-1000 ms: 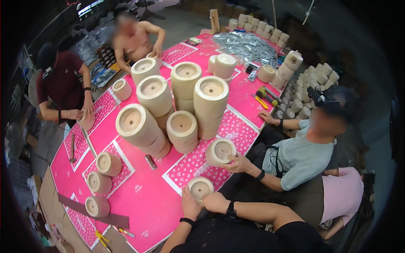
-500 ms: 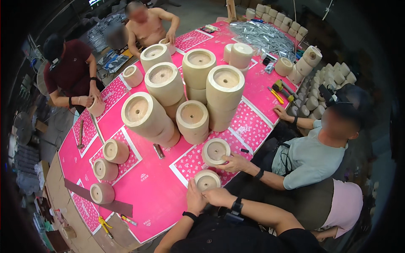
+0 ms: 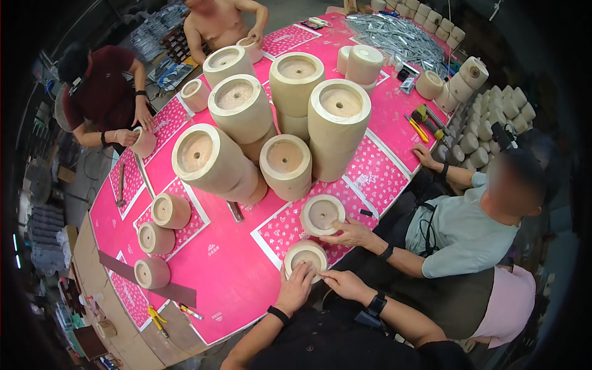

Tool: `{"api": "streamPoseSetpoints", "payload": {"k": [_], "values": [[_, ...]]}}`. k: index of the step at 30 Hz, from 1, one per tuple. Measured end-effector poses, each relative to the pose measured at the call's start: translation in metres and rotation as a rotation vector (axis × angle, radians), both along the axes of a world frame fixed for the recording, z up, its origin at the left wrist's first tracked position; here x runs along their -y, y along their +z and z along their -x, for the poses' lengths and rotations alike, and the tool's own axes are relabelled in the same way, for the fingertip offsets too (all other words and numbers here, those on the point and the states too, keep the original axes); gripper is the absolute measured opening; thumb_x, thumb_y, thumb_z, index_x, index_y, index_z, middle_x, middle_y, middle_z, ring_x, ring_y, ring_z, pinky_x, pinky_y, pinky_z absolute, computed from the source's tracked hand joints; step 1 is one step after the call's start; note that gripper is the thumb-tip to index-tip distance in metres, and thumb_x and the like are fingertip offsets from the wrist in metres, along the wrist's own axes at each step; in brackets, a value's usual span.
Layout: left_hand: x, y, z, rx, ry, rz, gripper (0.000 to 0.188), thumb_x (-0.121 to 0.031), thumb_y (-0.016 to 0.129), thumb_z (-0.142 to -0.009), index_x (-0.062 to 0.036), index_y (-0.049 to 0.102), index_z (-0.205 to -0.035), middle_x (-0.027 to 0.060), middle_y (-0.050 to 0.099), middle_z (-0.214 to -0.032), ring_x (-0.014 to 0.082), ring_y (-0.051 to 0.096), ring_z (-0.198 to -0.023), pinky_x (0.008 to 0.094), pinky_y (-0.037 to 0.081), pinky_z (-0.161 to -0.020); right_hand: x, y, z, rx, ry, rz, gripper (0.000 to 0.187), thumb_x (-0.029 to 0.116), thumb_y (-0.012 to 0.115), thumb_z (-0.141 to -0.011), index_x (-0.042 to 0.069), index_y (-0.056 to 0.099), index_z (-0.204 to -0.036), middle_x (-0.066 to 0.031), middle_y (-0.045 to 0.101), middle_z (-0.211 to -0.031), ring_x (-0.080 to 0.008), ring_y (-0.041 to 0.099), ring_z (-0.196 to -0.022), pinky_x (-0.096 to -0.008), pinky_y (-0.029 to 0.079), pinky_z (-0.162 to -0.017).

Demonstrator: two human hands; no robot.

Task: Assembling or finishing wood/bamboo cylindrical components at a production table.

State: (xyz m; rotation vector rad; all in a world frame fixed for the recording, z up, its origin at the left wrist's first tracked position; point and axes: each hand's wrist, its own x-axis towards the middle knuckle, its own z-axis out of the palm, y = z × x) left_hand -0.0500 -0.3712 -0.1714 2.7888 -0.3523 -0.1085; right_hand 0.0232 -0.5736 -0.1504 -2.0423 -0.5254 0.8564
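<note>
A pale wooden cylinder [image 3: 300,251] with a round recess in its top stands at the near edge of the pink table, right in front of me. My left hand [image 3: 296,288] grips it from the near left, thumb along the side and fingertips reaching over the rim into the recess. At the rim's right side is my right hand [image 3: 345,285], its fingers pinched together; anything small between them is too hard to make out. Just beyond, a similar wooden cylinder [image 3: 323,214] is held by the hand [image 3: 354,233] of a person on my right.
Stacked wooden cylinders [image 3: 237,117] rise mid-table. Smaller ones [image 3: 171,210] stand at left near a hammer [image 3: 120,185] and a yellow-handled tool [image 3: 156,319]. A metal-parts heap [image 3: 401,42] lies at the far right. Two people [image 3: 108,92] [image 3: 225,28] work across the table.
My left hand has moved from the cylinder's side up over its rim, fingers now in the recess. My right hand has shifted right, apart from the left. The view has shifted slightly.
</note>
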Motion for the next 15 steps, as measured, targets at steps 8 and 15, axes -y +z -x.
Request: {"api": "streamPoseSetpoints", "payload": {"k": [8, 15], "values": [[0.007, 0.011, -0.003, -0.028, 0.094, 0.054, 0.060, -0.017, 0.072, -0.074, -0.0091, 0.052, -0.130, 0.0114, 0.051, -0.131, 0.0299, 0.044, -0.128, 0.0570, 0.029, -0.107, 0.005, 0.007, -0.008, 0.006, 0.003, 0.014, 0.031, 0.024, 0.056, -0.095, 0.010, 0.065, -0.122, -0.0160, 0.071, -0.101, -0.0331, 0.069, -0.091, -0.0387, 0.054, -0.082], [-0.005, 0.014, -0.006, -0.023, -0.005, 0.056, 0.040, -0.014, 0.061, -0.081, -0.0107, 0.060, -0.120, 0.0123, 0.052, -0.128, 0.0287, 0.045, -0.127, 0.0559, 0.026, -0.111, 0.001, 0.000, -0.009, 0.032, 0.014, -0.017, 0.030, 0.025, 0.056, -0.096, 0.011, 0.066, -0.120, -0.0175, 0.070, -0.101, -0.0327, 0.069, -0.090, -0.0381, 0.054, -0.079]]}}
